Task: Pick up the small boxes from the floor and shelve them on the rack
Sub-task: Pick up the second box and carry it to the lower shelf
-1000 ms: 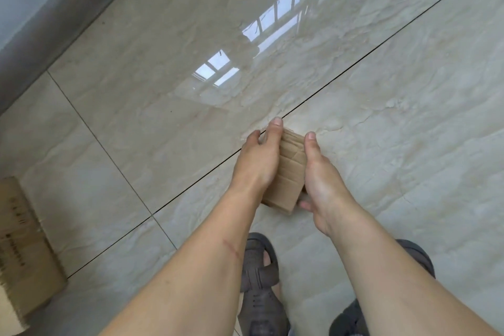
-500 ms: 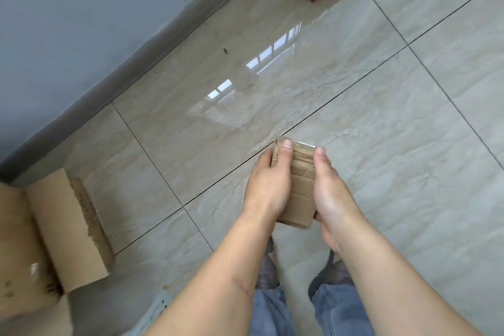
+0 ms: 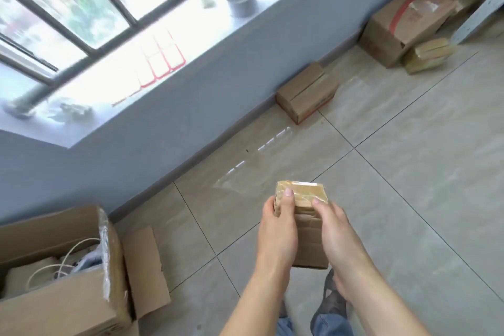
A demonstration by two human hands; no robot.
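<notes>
I hold a small taped cardboard box (image 3: 306, 209) in front of me, above the tiled floor. My left hand (image 3: 278, 229) grips its left side with the thumb on top. My right hand (image 3: 336, 232) grips its right side. Other small boxes lie on the floor by the wall: a brown one (image 3: 305, 93) with red trim and a tape-wrapped one (image 3: 426, 54) at the far right. The rack shows only as a pale metal part (image 3: 480, 19) at the upper right edge.
A big open carton (image 3: 68, 300) with cords inside stands at the lower left, one flap lying out on the floor. A larger carton (image 3: 403, 19) with a red stripe sits against the wall at the upper right. A window sill (image 3: 218, 24) carries a grey cylinder.
The box has come up from the floor between both hands. My view has lifted from the tiles to the wall, the window and the boxes along it.
</notes>
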